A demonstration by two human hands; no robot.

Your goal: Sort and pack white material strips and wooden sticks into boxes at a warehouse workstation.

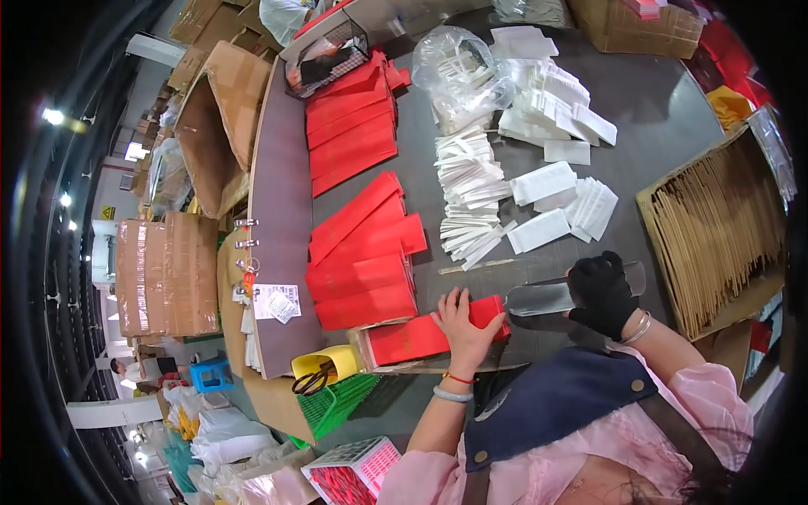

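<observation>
My left hand (465, 330) lies with fingers spread on a red paper packet (408, 340) near the table's front edge, its thumb by the packet's right end. To the right, my right hand (602, 290), in a black glove, is closed around a clear, shiny trough-shaped piece (534, 299). That piece's open end points at the red packet, a small gap apart. Beyond my hands lie rows of narrow white folded slips (467, 198) and white flat packets (543, 183). On the left are overlapping stacks of red packets (362, 286).
A cardboard box (715, 236) packed with upright brown sheets stands at the right. Black-handled scissors (313, 379) sit in a yellow holder (337, 364) at the front left. A raised board (273, 202) edges the table's left side. A clear plastic bag (459, 71) rests farther back.
</observation>
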